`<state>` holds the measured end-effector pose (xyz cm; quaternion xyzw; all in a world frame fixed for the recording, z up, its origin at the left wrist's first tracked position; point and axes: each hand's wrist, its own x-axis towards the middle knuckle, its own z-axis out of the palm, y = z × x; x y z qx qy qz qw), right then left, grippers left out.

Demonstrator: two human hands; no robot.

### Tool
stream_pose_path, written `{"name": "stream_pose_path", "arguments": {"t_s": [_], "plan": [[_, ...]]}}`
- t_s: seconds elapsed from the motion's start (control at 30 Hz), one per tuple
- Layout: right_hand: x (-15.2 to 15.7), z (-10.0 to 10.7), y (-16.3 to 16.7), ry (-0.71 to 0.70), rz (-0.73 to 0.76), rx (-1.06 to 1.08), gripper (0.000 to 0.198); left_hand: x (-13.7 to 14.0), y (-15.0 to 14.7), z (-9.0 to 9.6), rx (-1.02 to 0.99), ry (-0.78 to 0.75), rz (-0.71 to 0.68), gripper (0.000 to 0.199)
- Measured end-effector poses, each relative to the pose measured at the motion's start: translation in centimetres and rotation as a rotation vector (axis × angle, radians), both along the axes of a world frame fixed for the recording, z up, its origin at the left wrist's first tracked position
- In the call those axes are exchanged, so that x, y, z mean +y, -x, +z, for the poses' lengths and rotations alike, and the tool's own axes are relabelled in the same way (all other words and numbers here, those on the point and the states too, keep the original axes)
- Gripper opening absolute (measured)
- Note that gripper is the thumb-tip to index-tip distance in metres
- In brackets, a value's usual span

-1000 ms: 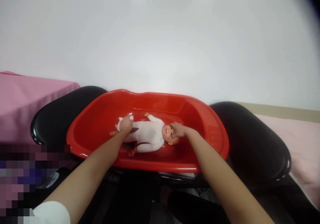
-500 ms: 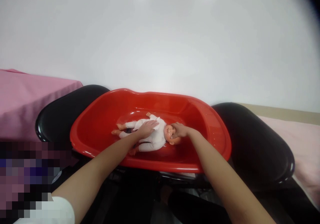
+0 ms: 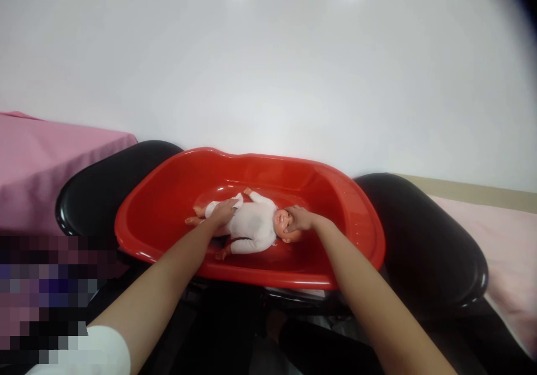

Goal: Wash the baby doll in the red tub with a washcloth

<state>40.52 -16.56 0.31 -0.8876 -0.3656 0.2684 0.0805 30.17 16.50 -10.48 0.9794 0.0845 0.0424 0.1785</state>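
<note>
A doll [image 3: 251, 225] in a white suit lies on its back in the bottom of a red tub [image 3: 344, 263], head toward the right, legs toward the left. The left hand [image 3: 223, 212] rests on the doll's hips and upper legs, with a bit of white cloth [image 3: 237, 199] showing at its fingertips; the fingers lie close together, but whether they pinch the cloth cannot be told. The right hand [image 3: 298, 219] cups the doll's head, fingers curled over the brow and thumb at the cheek. The tub sits across two black seats, one [image 3: 100, 188] at the left and one [image 3: 423, 235] at the right. A pink cloth [image 3: 46, 162] covers a surface at far left, and a white wall [image 3: 268, 67] stands behind.
</note>
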Motion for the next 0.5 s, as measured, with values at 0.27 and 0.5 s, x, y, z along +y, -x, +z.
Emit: {"name": "stream_pose_path", "arguments": {"t_s": [0.27, 0.5], "plan": [[0.0, -0.5, -0.4, -0.022, 0.011, -0.008, 0.082, 1.3, 1.6, 0.5, 0.108, -0.167, 0.283, 0.047], [0.1, -0.3, -0.4, -0.005, 0.022, -0.001, 0.081, 0.8, 1.0, 2.0, -0.119, -0.002, 0.365, 0.039]]}}
